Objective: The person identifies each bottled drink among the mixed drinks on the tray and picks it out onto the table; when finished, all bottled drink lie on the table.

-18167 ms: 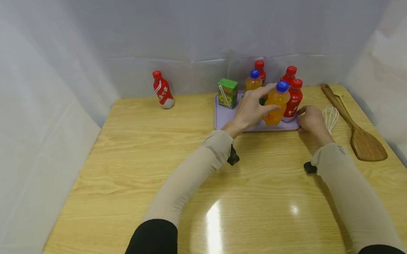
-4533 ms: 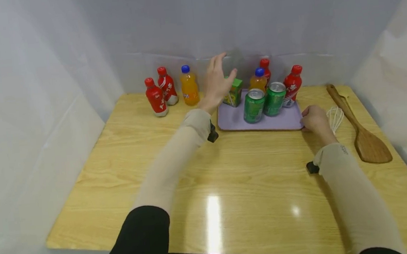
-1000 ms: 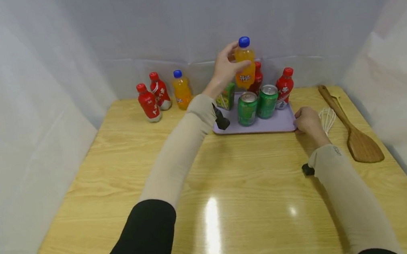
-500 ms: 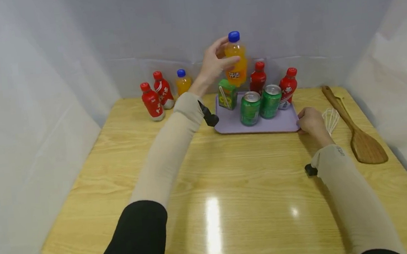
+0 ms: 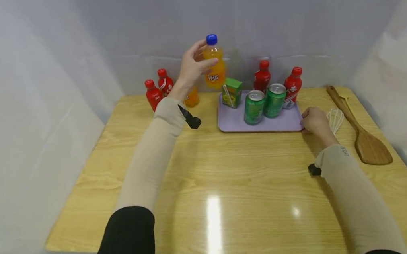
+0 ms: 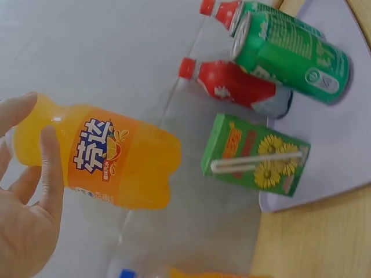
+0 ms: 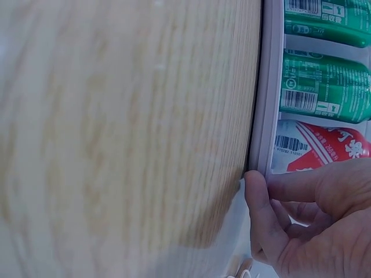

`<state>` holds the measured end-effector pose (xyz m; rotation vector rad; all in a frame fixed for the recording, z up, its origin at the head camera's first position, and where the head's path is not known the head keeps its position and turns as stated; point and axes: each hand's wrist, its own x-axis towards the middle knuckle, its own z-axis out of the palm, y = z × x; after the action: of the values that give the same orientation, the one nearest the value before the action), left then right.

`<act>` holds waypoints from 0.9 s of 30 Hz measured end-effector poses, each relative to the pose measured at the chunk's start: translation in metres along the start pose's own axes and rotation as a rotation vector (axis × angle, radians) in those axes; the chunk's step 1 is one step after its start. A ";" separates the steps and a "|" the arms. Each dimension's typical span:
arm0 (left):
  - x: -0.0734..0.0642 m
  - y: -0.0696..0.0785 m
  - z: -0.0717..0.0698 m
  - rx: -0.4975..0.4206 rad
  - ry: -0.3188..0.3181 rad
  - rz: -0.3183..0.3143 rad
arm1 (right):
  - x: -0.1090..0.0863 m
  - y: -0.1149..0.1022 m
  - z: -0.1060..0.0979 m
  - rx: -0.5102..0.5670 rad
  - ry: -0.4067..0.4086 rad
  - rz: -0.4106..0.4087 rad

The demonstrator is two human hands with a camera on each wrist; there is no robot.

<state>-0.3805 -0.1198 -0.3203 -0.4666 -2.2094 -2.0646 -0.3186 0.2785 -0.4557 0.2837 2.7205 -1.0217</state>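
Observation:
My left hand [image 5: 191, 67] grips an orange soda bottle [image 5: 214, 67] with a blue cap, upright in the air left of the tray. In the left wrist view the thumb and fingers wrap the upper part of that bottle [image 6: 98, 153]. My right hand [image 5: 316, 122] pinches the front right corner of the lilac tray [image 5: 234, 126]; the right wrist view shows thumb and finger on its rim [image 7: 269, 98]. On the tray stand a green juice box [image 5: 232, 93], two green cans [image 5: 254, 107] and two red bottles [image 5: 292, 87].
Left of the tray stand two red bottles [image 5: 153, 94] and another orange soda bottle [image 5: 191, 97], partly hidden behind my left forearm. A wooden spatula [image 5: 370, 144] and a white whisk [image 5: 335, 118] lie on the right. A white curtain [image 5: 194, 19] hangs behind the table.
Over the last second my left hand has carried the orange soda bottle leftward, from above the tray's back to beyond its left side. My right hand stays at the tray corner.

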 end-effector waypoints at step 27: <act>-0.036 -0.044 -0.078 0.132 0.214 -0.148 | -0.005 0.004 -0.005 -0.005 0.038 0.000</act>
<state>-0.3701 -0.2049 -0.3651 -0.0694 -2.2916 -1.9131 -0.3138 0.2845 -0.4528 0.3052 2.7566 -1.0200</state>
